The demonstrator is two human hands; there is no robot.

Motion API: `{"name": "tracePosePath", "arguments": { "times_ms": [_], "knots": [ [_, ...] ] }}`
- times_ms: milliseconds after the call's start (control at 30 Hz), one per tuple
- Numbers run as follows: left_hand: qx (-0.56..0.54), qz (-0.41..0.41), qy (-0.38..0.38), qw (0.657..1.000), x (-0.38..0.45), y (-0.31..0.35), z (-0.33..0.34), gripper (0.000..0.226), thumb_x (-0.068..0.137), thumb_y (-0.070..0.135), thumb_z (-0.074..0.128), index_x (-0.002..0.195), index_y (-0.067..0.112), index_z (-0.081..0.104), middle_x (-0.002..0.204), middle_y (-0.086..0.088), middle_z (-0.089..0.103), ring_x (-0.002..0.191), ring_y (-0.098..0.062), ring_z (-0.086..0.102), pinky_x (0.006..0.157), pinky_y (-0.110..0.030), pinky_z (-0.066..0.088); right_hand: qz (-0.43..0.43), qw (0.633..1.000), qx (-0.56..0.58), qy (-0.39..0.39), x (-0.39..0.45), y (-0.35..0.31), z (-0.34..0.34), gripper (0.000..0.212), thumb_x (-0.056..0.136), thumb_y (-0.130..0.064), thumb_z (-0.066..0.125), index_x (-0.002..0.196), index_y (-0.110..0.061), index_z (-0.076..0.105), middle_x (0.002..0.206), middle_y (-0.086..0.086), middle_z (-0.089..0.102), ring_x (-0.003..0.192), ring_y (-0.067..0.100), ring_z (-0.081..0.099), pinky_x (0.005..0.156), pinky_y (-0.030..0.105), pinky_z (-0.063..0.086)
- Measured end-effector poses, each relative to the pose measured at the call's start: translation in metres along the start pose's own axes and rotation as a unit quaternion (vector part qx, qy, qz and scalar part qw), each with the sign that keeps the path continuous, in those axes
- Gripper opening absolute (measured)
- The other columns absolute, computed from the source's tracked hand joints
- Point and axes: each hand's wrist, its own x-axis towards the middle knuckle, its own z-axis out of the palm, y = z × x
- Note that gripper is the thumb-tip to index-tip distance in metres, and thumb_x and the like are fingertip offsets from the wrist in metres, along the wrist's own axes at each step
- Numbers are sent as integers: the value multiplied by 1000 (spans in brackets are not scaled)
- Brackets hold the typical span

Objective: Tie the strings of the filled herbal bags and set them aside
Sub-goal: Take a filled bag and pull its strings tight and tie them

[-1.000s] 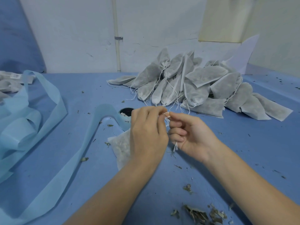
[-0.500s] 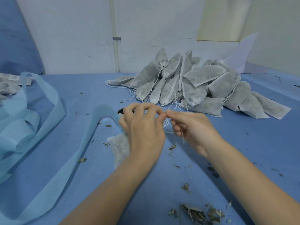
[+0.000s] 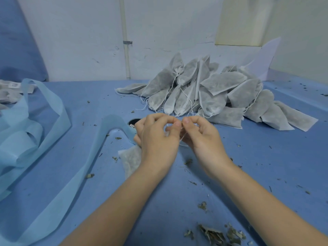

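Both hands are bunched up together mid-table. The left hand (image 3: 158, 139) and right hand (image 3: 200, 137) sit thumb tip to thumb tip, fingers curled in, each pinching the thin white string (image 3: 183, 134) that runs down between them. So they're not spread apart, they're basically touching at the tips, with a little loop gap under the left fingers.

The bag being tied (image 3: 130, 161) sits under and behind the left hand, poking out at about 8 o'clock from the pinch. Only its lower corner shows, the neck is hidden by the left palm. From what I can see its long axis runs roughly 7 to 1 o'clock, neck end up toward the fingers. The left hand is clearly the nearer one and is practically on top of it. The right hand only has string.

My guess is that the knot's mid-way, and cinching it means pulling the string ends apart, out toward 3 and 9 o'clock, while the left keeps the neck pinned.

Further out at 12 to 2 o'clock, near the hands but not touching, is the pile of tied bags (image 3: 213, 93) against the wall, which is probably where this one goes. A light blue fabric strip (image 3: 53, 196) loops off at 8 to 10 o'clock, and loose herb bits (image 3: 218, 236) are scattered on the blue table (image 3: 266, 166) at 5 o'clock.
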Motion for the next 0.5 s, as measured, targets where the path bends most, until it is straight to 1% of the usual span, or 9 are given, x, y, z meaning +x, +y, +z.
{"name": "tracePosePath", "arguments": {
  "times_ms": [33, 67, 100, 133, 167, 233, 300, 433, 500],
  "knots": [
    [13, 7, 4, 1000, 0, 0, 1, 10, 89, 30, 58, 80, 32, 60, 103, 18, 46, 120, -9, 29, 97, -24, 20, 1, 1000, -4, 5, 0, 1, 1, 15, 97, -22, 52, 89, -11, 58, 83, 16, 70, 86, 35, 66, 89, 43, 49],
    [22, 15, 7, 1000, -1, 1, 1, 9, 89, 28, 59, 81, 30, 62, 103, 17, 46, 119, -11, 29, 102, -30, 22, 1, 1000, -7, 12, 0, 2, 2, 16, 97, -23, 53, 85, -14, 57, 73, 6, 67, 75, 24, 64, 82, 39, 49],
    [28, 22, 11, 999, -1, 2, 2, 9, 89, 27, 59, 82, 29, 63, 103, 16, 45, 119, -12, 29, 105, -33, 23, 1, 1000, -12, 20, 0, 2, 1, 18, 96, -23, 54, 81, -15, 57, 64, -4, 62, 66, 13, 60, 73, 31, 47],
    [31, 25, 17, 999, -2, 4, 3, 9, 89, 25, 59, 82, 28, 62, 103, 16, 45, 120, -13, 29, 105, -33, 23, -3, 999, -20, 29, -1, 1, 1, 19, 95, -23, 55, 77, -16, 56, 57, -11, 57, 58, 4, 55, 66, 24, 44],
    [35, 25, 25, 999, -2, 5, 3, 10, 90, 24, 58, 81, 28, 60, 104, 15, 45, 120, -13, 28, 103, -30, 20, -8, 999, -32, 37, -1, 1, -1, 21, 94, -23, 57, 74, -17, 56, 52, -15, 54, 53, 0, 52, 62, 21, 40],
    [55, 20, 43, 997, -2, 6, 2, 13, 91, 23, 57, 80, 30, 55, 107, 16, 45, 121, -11, 26, 89, -20, 13, -25, 997, -54, 47, 0, 1, -4, 22, 90, -23, 61, 69, -19, 55, 47, -16, 50, 48, 0, 49, 58, 21, 38],
    [63, 13, 57, 996, 1, 6, 1, 12, 92, 23, 55, 81, 28, 55, 110, 14, 44, 122, -11, 25, 83, -18, 10, -40, 996, -65, 46, 0, 0, -5, 23, 88, -24, 65, 68, -21, 56, 47, -17, 50, 46, 0, 49, 57, 19, 39],
    [52, -6, 94, 994, 9, 5, -5, 10, 94, 25, 52, 88, 23, 59, 119, 8, 47, 125, -14, 24, 88, -23, 14, -59, 995, -80, 28, 1, -3, -4, 16, 84, -28, 71, 70, -27, 65, 52, -14, 55, 51, 4, 52, 54, 17, 43],
    [35, -4, 109, 993, 12, 5, -8, 9, 94, 25, 51, 86, 26, 56, 118, 9, 45, 126, -14, 24, 90, -22, 14, -67, 995, -66, 19, 2, -4, -4, 11, 82, -27, 73, 72, -28, 70, 56, -6, 55, 49, 5, 48, 51, 16, 44]
  ]
}}
